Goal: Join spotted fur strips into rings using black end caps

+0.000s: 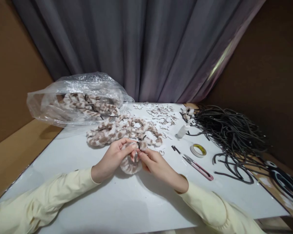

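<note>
Between my hands is a fluffy white-and-brown scrunchie, its ring hanging toward me just above the table. My left hand pinches it from the left, thumb lying along the top. From the right, my right hand grips it with thumb and fingers close to the left fingertips. A short piece of black elastic cord shows at the pinched spot. Whether its ends are joined is hidden by the fingers. Just beyond lies a pile of similar fluffy scrunchies.
A clear plastic bag holds more fluffy pieces at the back left. Scraps litter the back of the white table. On the right are a small bottle, tape roll, thread snips, black cords and scissors.
</note>
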`<state>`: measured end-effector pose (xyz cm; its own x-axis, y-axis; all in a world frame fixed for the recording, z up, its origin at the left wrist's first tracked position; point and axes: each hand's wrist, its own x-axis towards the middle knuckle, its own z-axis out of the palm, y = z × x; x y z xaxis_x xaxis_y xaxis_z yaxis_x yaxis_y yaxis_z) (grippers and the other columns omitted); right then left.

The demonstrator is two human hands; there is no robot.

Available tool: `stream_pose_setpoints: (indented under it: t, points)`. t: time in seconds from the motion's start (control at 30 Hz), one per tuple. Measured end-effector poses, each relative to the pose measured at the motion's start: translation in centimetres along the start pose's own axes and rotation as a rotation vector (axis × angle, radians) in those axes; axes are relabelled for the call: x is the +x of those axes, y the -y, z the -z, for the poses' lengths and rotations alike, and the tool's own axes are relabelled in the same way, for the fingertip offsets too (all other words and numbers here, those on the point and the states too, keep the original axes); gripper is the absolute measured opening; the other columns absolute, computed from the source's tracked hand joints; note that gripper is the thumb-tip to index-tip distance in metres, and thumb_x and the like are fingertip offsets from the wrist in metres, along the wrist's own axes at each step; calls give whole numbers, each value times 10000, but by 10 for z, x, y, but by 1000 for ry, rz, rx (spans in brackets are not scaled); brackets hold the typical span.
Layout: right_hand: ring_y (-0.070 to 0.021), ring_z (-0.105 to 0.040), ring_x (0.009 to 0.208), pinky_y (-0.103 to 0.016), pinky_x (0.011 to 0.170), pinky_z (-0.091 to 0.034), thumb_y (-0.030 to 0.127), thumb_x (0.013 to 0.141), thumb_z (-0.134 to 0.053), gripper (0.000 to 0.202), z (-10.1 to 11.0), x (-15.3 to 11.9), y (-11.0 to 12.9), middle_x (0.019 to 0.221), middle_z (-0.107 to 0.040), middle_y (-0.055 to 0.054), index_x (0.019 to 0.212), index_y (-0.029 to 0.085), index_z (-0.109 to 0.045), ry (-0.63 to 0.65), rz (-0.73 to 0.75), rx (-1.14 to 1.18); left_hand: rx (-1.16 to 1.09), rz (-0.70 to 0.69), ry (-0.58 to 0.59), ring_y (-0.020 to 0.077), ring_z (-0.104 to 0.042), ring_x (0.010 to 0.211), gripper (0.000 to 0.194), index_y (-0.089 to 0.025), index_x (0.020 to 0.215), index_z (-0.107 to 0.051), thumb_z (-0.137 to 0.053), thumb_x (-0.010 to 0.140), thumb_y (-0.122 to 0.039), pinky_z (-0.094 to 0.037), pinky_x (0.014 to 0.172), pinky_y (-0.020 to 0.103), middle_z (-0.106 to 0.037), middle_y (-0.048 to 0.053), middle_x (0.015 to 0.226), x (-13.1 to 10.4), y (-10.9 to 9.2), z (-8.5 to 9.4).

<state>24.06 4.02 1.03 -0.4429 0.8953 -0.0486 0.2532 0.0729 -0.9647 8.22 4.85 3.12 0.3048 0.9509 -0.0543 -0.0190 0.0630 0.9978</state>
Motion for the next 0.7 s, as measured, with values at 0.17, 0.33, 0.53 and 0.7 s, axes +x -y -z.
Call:
stream_pose_setpoints:
  t: [0.17, 0.33, 0.53, 0.7]
  points:
    - [-65, -347, 423, -185, 450, -300, 287, 912, -349, 251, 10, -8, 12, 482, -412, 64, 719, 169, -458, 37, -62, -38, 583, -424, -7, 124, -580, 658, 123, -180, 836, -499, -466, 875, -291, -454, 572, 205, -618, 27, 750, -6, 14, 8]
    - [-67, -342, 414, -190, 454, -304, 347, 925, -342, 315, 13, -11, 16, 461, -384, 68, 717, 164, -492, 97, -65, -56, 873, -934, 158, 172, -587, 773, 123, -172, 964, -473, -378, 887, -155, -475, 664, 276, -596, 83, 807, 4, 32, 24]
    - [-75, -402, 461, -195, 529, -331, 303, 931, -350, 339, 19, -17, 27, 485, -444, 50, 657, 166, -496, 99, -6, -273, 977, -1040, 259, 200, -587, 777, 254, -164, 1121, -431, -357, 882, -119, -480, 706, 330, -592, 110, 858, 12, 34, 34]
    - [-88, -435, 514, -199, 553, -322, 272, 928, -350, 296, 20, -17, 21, 554, -484, 32, 689, 172, -493, 111, 91, -390, 1044, -1073, 212, 212, -593, 824, 299, -154, 1162, -406, -365, 874, -84, -488, 708, 337, -600, 124, 903, 10, 31, 32]
